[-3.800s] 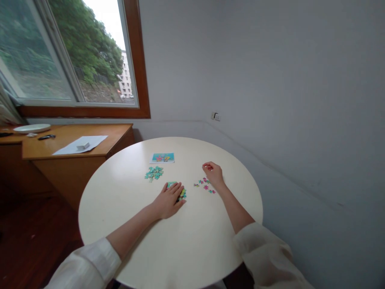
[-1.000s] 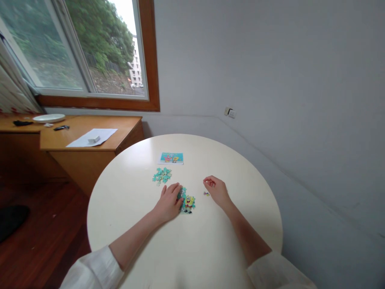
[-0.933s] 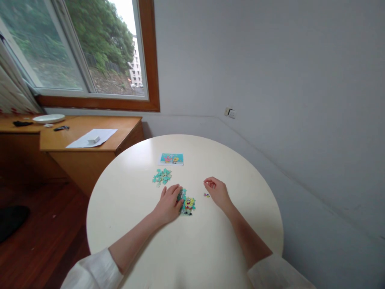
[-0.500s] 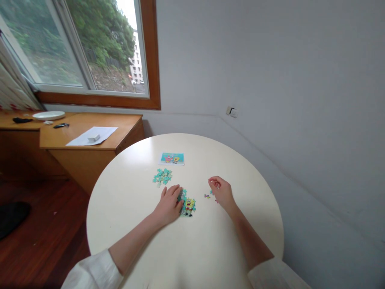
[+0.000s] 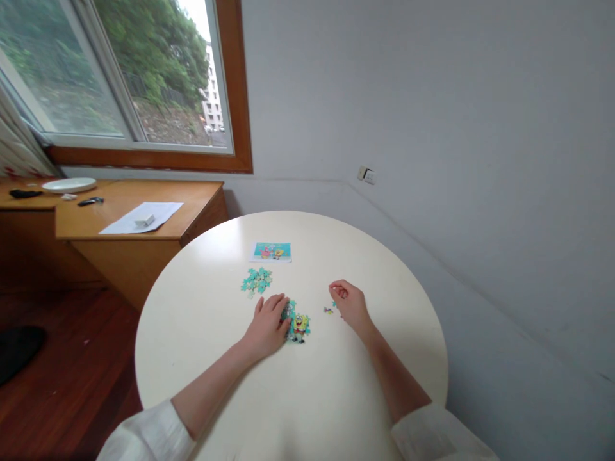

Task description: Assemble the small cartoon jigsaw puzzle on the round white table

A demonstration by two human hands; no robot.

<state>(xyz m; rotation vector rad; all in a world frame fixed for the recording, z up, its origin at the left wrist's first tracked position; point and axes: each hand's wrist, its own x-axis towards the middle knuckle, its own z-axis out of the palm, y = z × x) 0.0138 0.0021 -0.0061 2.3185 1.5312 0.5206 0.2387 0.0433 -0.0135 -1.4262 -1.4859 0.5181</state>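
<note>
A partly joined jigsaw puzzle (image 5: pixel 300 326) with a yellow cartoon figure lies flat on the round white table (image 5: pixel 317 397). My left hand (image 5: pixel 269 325) rests on its left side, fingers stretched out and thumb at the edge, covering part of the picture. To the right, my right hand (image 5: pixel 352 305) hovers just over a few loose puzzle pieces (image 5: pixel 328 310), its thumb and fingertips pinched together. Whatever the pinch holds, if anything, is too small to make out. Some of the loose pieces are partly hidden under this hand.
Beyond my left hand sits a pile of teal puzzle pieces (image 5: pixel 257 280). Behind it lies a picture card (image 5: pixel 271 252) with cartoon figures. A wooden desk (image 5: pixel 202 198) at the left, below the window, carries a paper sheet (image 5: pixel 166 213), a small white box (image 5: pixel 144 221) and a white plate (image 5: pixel 70 185).
The whole view has shifted slightly, with things appearing a little further left. Both hands keep nearly the same poses and places; the puzzle looks unchanged.
</note>
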